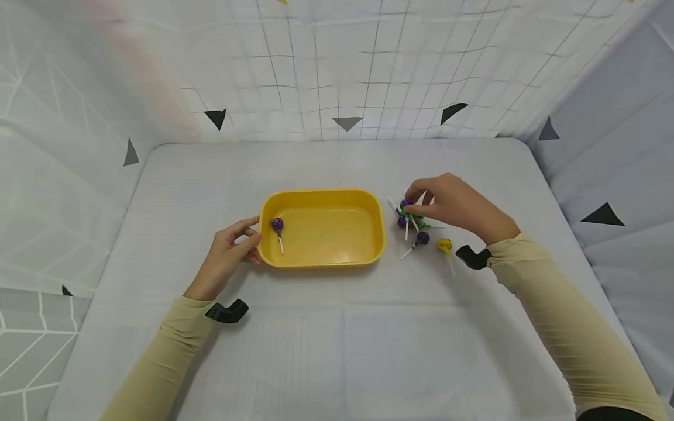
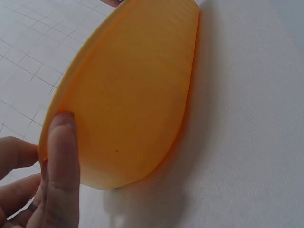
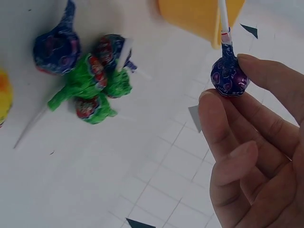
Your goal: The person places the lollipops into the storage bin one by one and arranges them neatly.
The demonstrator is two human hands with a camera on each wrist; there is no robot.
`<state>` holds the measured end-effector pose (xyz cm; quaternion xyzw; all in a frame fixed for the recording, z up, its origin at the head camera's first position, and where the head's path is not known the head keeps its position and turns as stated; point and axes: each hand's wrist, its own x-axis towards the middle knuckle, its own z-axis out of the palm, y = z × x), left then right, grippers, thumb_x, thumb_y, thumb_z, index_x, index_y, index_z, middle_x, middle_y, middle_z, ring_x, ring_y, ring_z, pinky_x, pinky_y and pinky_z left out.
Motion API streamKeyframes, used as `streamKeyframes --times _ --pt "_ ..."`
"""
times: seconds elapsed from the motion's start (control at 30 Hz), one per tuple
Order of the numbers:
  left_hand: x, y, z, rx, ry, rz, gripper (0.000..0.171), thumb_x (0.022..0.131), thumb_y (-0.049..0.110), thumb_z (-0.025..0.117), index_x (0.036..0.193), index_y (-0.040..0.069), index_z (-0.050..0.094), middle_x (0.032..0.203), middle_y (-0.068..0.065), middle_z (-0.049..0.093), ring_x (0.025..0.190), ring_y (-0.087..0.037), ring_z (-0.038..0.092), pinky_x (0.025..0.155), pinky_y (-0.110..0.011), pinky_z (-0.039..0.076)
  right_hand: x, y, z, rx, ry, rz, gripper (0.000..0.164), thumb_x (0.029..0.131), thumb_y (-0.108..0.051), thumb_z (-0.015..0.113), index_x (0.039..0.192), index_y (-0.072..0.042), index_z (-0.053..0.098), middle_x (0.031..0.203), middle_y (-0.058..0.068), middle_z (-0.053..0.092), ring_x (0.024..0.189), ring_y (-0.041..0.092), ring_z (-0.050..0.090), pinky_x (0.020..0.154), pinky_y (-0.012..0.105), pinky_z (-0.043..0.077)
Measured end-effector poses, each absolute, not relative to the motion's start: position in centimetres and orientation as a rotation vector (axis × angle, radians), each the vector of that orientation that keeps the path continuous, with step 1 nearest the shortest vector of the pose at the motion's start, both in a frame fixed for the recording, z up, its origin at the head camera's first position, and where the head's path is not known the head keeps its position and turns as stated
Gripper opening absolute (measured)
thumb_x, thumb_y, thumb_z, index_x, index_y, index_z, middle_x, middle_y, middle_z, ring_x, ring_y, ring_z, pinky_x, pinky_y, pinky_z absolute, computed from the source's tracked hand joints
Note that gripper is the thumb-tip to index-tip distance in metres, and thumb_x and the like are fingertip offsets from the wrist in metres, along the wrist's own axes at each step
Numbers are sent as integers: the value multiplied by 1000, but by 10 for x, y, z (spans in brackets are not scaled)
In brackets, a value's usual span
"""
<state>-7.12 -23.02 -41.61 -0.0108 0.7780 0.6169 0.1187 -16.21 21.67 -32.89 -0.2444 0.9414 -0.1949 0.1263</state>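
Observation:
My left hand grips the left end of a yellow plastic tray, with its thumb against the outer wall just under the rim. Inside the tray, near that end, lies one purple-wrapped lollipop. To the right of the tray, my right hand pinches another purple-wrapped lollipop by its round head between thumb and fingertips. In the right wrist view its white stick points up, toward the tray. Beneath this hand is a small pile of lollipops with green and purple wrappers.
Near the pile, a purple lollipop and a yellow lollipop lie on the white-covered table. White cloth walls with grid lines and dark triangles stand behind and at both sides.

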Motion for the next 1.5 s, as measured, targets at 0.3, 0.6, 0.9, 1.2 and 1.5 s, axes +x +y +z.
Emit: streamKeyframes --times 0.3,0.6,0.9,1.2,1.5 --pt "-71 -230 -416 -46 2272 1804 52 106 19 59 155 6 46 114 -19 57 70 -11 69 69 -28 66 -167 195 -324 -805 2723 -572 16 94 -26 78 107 -18 77 103 -1 78 90 19 72 75 36 63" --pt "-71 -231 -416 -44 2258 1808 51 107 19 59 155 7 47 119 -25 56 70 -11 69 69 -28 66 -170 178 -324 -842 2700 -571 16 94 -28 78 107 -19 77 103 -2 78 89 20 72 76 36 64" --pt "-71 -231 -418 -39 2255 1814 51 107 21 59 154 7 47 119 -27 55 69 -12 69 69 -29 66 -172 163 -328 -855 2650 -649 16 95 -33 77 108 -24 77 103 -4 78 90 19 72 67 31 61" --pt "-70 -231 -417 -53 2254 1818 51 107 20 59 154 7 47 119 -26 56 69 -11 69 69 -28 66 -179 146 -336 -903 2602 -734 15 95 -32 77 108 -24 77 104 -8 78 92 15 70 82 36 62" --pt "-70 -232 -418 -45 2250 1821 52 107 22 59 155 8 46 117 -22 56 71 -12 70 69 -29 66 -183 129 -341 -916 2576 -764 15 95 -33 76 108 -24 78 103 -9 77 90 14 67 77 31 60"
